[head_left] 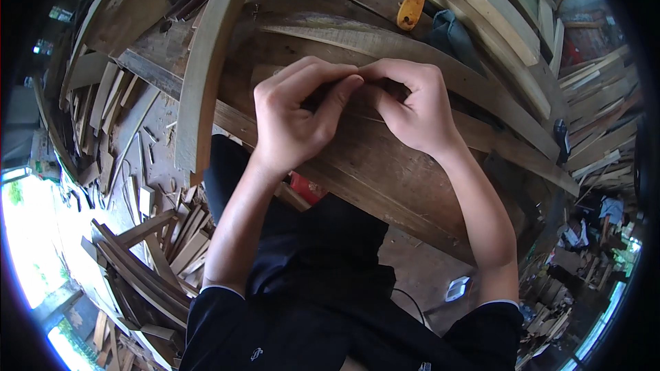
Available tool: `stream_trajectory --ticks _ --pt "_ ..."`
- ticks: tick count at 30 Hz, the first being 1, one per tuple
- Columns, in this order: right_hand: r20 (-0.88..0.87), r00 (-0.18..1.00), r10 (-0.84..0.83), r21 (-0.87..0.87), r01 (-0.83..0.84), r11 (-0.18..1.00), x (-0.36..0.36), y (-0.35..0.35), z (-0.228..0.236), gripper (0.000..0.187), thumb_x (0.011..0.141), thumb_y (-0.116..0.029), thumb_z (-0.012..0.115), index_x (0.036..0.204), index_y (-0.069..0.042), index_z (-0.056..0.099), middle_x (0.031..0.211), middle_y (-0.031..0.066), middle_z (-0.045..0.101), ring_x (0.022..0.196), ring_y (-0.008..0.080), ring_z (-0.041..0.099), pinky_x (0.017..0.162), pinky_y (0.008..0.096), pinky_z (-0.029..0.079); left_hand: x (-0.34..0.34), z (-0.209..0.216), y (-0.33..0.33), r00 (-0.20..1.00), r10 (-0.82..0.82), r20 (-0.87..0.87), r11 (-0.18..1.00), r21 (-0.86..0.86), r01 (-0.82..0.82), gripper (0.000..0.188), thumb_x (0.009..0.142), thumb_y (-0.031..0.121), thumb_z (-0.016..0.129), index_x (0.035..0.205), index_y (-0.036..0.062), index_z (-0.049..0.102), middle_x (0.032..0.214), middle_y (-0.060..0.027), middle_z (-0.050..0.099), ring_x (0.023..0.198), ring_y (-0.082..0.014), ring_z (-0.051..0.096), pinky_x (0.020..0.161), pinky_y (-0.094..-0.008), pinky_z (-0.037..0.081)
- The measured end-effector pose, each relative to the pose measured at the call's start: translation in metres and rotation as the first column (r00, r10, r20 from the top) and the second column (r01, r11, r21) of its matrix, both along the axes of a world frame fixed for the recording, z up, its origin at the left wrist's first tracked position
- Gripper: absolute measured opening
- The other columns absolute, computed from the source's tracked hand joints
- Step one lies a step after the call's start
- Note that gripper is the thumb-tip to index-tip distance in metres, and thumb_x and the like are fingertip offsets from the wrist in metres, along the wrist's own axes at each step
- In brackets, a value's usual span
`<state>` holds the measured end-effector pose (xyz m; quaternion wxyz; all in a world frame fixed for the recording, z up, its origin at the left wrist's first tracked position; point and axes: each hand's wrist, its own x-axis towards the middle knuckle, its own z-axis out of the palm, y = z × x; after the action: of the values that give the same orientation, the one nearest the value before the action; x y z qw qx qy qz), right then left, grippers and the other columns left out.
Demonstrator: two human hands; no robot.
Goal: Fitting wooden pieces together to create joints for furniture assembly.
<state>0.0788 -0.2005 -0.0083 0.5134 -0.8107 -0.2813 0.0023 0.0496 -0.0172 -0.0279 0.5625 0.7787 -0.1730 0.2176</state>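
Over the wooden workbench (385,165), my left hand (295,110) and my right hand (412,103) meet at the fingertips. Thumb and fingers of each are closed in a pinch, and the tips touch or nearly touch. Whatever lies between them, if anything, is too small or hidden to make out. Just beyond the hands, a long pale board (330,38) lies across the bench. A paintbrush with a yellow handle (412,7) rests farther back, beside a grey-green cloth (450,34).
Left of my hands a thick plank (210,69) juts over the bench edge toward me. Long timbers (495,20) lie at the back right. Wood offcuts (185,247) pile up on the floor at left, and stacked boards (598,110) stand at far right.
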Motion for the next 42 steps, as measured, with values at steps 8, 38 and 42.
stream_trajectory --ticks 8,38,42 --pt "0.124 0.992 -0.014 0.036 0.009 0.999 -0.003 0.001 -0.002 0.017 0.078 0.010 0.065 0.092 0.003 0.072 0.087 0.0154 0.073 0.079 0.0262 0.073 0.069 0.0315 0.057 -0.001 0.001 -0.003 1.000 -0.020 -0.007 1.000 -0.016 0.020 0.011 0.083 -0.003 0.075 0.094 -0.0011 0.074 0.082 -0.0094 0.071 0.071 -0.0155 0.069 0.063 -0.0248 0.052" --pt "0.016 0.998 -0.057 0.135 0.055 0.989 -0.004 -0.002 -0.003 0.012 0.079 -0.002 0.066 0.089 0.003 0.070 0.076 0.0078 0.067 0.062 0.0119 0.062 0.055 0.0238 0.047 0.000 0.007 0.002 0.993 -0.114 0.038 0.991 0.077 0.111 0.021 0.080 -0.007 0.072 0.100 0.0001 0.074 0.088 -0.0111 0.067 0.077 -0.0189 0.067 0.064 -0.0267 0.051" --pt "-0.148 0.986 -0.072 0.309 0.116 0.944 -0.010 -0.007 -0.004 0.021 0.079 -0.002 0.067 0.099 0.000 0.070 0.084 0.0077 0.071 0.069 0.0106 0.066 0.059 0.0241 0.051 0.003 0.008 -0.003 0.985 -0.162 0.066 0.982 0.105 0.155 0.016 0.080 -0.004 0.072 0.096 -0.0005 0.072 0.094 -0.0130 0.070 0.080 -0.0211 0.069 0.067 -0.0282 0.053"
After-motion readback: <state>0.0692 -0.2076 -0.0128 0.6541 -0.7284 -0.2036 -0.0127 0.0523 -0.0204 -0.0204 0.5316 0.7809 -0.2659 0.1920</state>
